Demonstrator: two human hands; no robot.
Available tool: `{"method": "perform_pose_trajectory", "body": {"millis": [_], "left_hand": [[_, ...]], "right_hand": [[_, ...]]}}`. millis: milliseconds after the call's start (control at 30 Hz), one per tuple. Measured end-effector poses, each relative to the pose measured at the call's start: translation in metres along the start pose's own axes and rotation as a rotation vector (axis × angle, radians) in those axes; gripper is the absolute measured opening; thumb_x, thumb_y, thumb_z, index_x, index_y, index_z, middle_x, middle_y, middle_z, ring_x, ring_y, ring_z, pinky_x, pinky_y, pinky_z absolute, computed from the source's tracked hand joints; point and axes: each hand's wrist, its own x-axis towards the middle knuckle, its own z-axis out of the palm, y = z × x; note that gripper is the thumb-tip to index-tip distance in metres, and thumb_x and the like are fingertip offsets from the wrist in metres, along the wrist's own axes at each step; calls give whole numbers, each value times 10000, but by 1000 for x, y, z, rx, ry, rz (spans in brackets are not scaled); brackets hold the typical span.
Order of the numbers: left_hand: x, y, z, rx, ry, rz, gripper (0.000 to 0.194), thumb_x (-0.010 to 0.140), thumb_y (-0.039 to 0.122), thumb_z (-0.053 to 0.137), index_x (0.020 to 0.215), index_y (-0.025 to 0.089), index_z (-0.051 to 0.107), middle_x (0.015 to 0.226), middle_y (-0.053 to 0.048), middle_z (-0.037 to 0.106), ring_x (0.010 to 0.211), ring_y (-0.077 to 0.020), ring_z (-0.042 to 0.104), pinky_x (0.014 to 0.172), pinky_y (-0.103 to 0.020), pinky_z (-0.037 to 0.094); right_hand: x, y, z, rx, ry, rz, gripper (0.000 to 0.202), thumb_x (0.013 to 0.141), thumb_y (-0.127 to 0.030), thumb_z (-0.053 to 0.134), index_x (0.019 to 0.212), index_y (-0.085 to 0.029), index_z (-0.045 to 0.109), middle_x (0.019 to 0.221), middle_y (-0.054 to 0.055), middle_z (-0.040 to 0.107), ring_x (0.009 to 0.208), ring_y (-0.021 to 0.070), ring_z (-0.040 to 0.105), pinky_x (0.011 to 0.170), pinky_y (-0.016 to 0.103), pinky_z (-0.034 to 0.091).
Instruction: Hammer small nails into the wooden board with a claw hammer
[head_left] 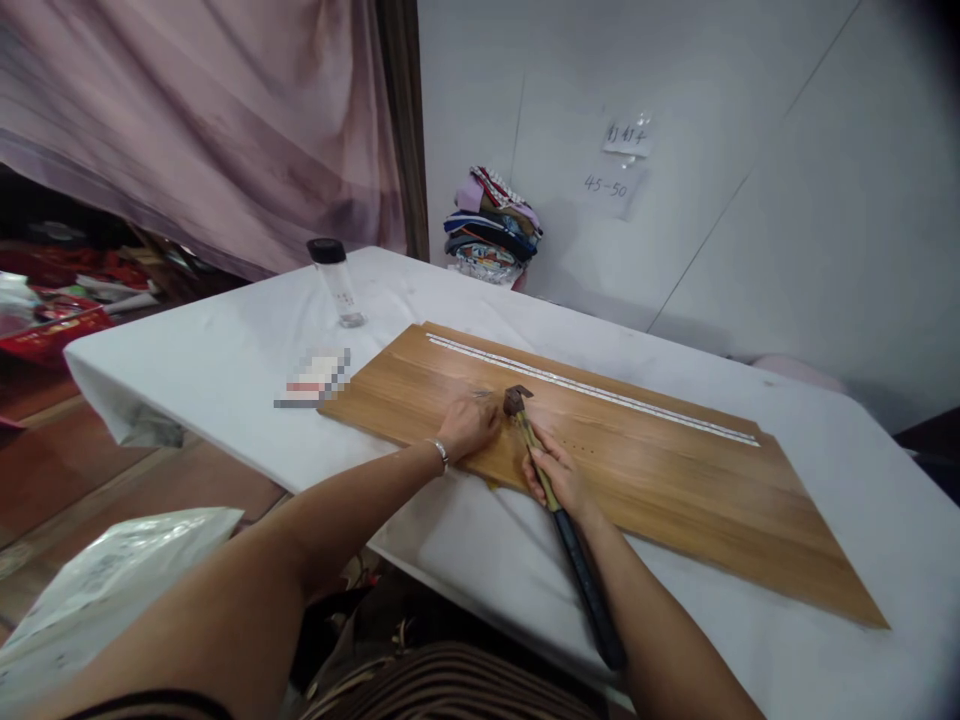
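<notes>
A brown wooden board [660, 480] lies flat, with two pale strips [585, 383] along its far side. My right hand [556, 472] is wrapped round the upper handle of a claw hammer [551, 485], whose dark grip reaches back along my forearm. The rusty hammer head is just right of my left hand [471, 422], over the board. My left hand rests on the board with its fingers pinched together; what they hold, if anything, is hidden. Small thin metallic bits [481, 394] lie beside its knuckles. Several small dark dots [583, 447] mark the board right of my right hand.
The board lies on a table with a white cloth [225, 350]. A clear bottle with a black lid [336, 285] stands at the back left, near a blurred-out flat item [315, 380]. Folded clothes [491, 228] are stacked by the wall. A white plastic bag [127, 580] is at lower left.
</notes>
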Motion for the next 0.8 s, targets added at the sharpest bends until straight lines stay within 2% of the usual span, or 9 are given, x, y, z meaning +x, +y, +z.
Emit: {"method": "perform_pose_trajectory", "body": {"millis": [200, 367, 600, 800], "left_hand": [[0, -1, 3, 23, -4, -4, 352, 939, 333, 390, 850, 162, 684, 906, -116, 719, 836, -218, 663, 760, -329, 454], [0, 0, 2, 29, 8, 15, 330, 933, 327, 404, 863, 168, 685, 922, -112, 717, 868, -214, 657, 773, -321, 446], [-1, 1, 1, -4, 23, 14, 331, 940, 323, 402, 887, 167, 689, 910, -111, 718, 885, -212, 657, 792, -320, 448], [-1, 3, -2, -26, -20, 9, 336, 943, 314, 406, 853, 157, 689, 976, -124, 714, 905, -218, 657, 805, -327, 457]], "right_hand": [[0, 1, 0, 1, -1, -6, 820, 808, -469, 634, 1501, -151, 332, 587, -65, 555, 332, 62, 405, 301, 181, 285], [-2, -1, 0, -4, 4, -15, 820, 816, -458, 633, 1516, -179, 310, 589, -65, 549, 348, 65, 415, 312, 181, 284], [-4, -2, 0, 21, 12, -23, 835, 816, -453, 634, 1520, -164, 290, 598, -64, 553, 344, 68, 410, 306, 185, 281], [-4, -2, 0, 29, 9, -24, 839, 814, -443, 637, 1520, -156, 285, 590, -67, 557, 344, 69, 407, 307, 186, 274]]}}
